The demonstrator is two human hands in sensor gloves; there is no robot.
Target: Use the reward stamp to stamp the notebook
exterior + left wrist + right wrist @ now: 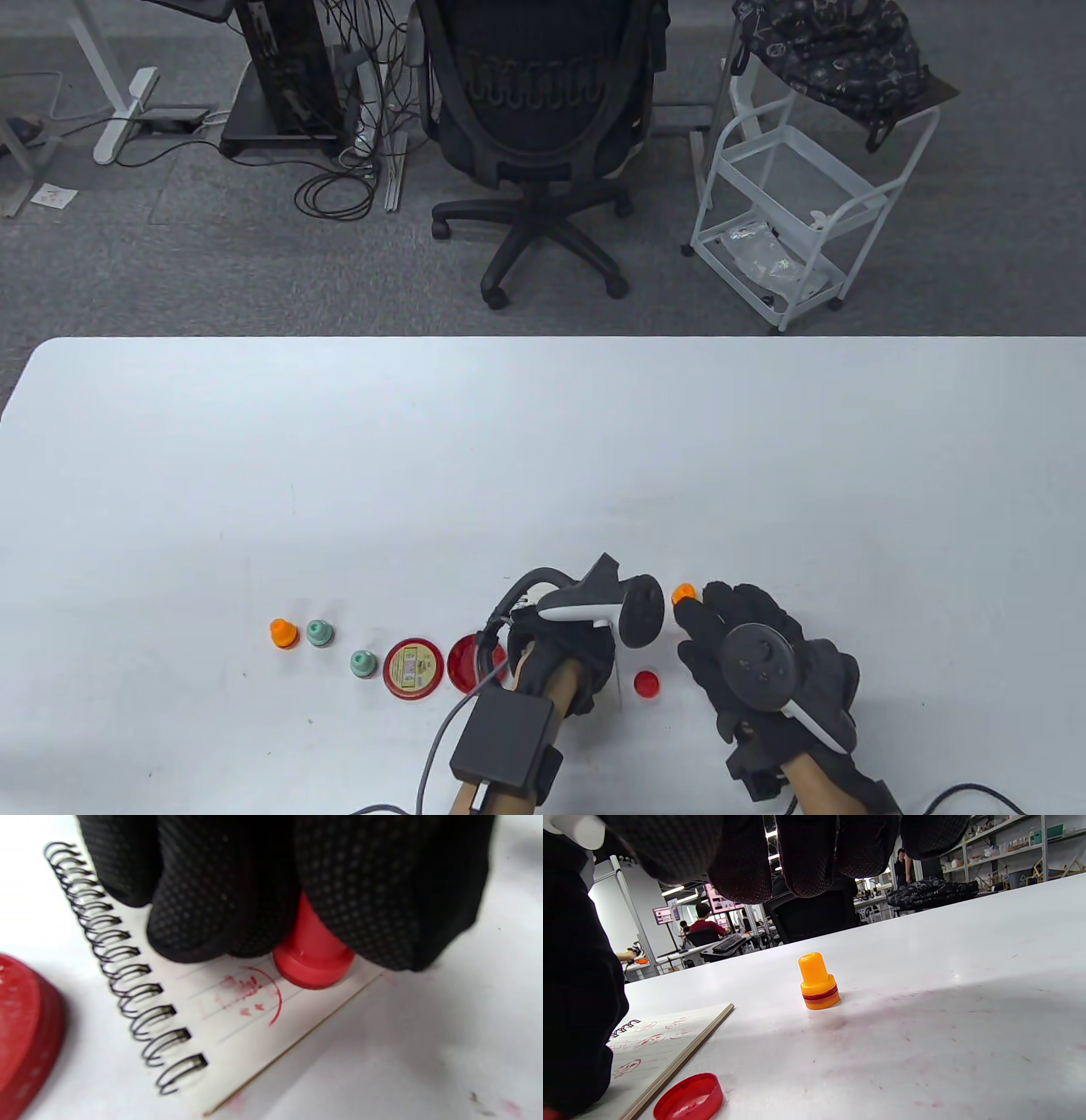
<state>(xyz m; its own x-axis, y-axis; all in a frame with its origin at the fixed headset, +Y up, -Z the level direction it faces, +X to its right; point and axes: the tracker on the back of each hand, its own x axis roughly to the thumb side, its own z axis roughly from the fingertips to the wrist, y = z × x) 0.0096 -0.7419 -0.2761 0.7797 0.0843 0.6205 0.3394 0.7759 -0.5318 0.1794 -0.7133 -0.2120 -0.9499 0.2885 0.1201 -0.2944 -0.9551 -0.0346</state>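
Clearly the left hand (271, 887) pinches the red stamp (312, 950) and sets it upright on the notebook (237, 1035), just beside a faint red print, probably so that a new mark lands on free paper. The right hand (764, 658) rests relaxed on the table (543, 441), holding nothing (the red cap (689, 1099) lies near).
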